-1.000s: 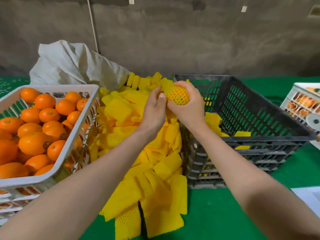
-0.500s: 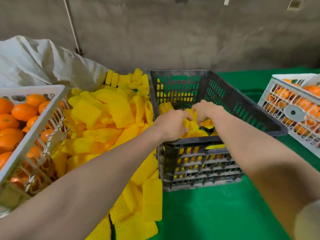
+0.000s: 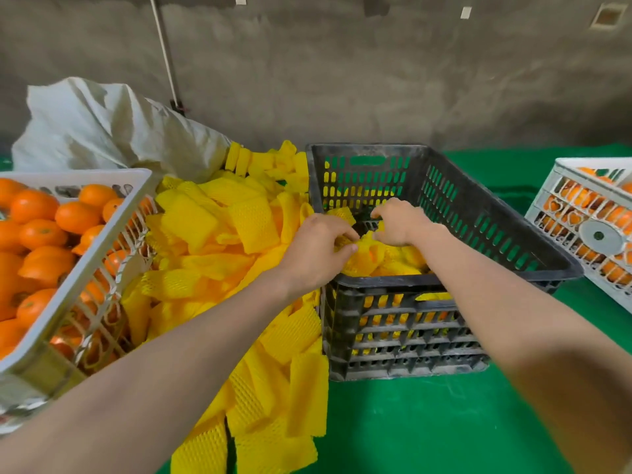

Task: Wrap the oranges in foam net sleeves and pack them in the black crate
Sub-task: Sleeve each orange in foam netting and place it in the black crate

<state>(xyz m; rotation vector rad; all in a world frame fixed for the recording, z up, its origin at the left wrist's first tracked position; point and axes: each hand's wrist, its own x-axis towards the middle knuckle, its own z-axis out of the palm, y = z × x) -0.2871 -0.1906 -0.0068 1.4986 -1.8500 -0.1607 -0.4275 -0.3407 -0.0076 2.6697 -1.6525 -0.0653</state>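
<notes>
Left hand (image 3: pixel 313 249), right hand (image 3: pixel 402 222) in crate (image 3: pixel 492 217) — over wrapped oranges (image 3: pixel 390 263), grip unclear.

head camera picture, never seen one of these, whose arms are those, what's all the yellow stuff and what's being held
No machine here: a person wears a camera on the head, so you look forward and down along their own bare arms. On the green cloth stand a white crate of bare oranges on the left, a pile of yellow foam net sleeves in the middle, the black crate, and another white crate at the right. A white sack lies behind. Both hands reach into the black crate. The left hand pinches a sleeved orange lying among others. The right hand curls its fingers down among them; whether it grips one is hidden.
</notes>
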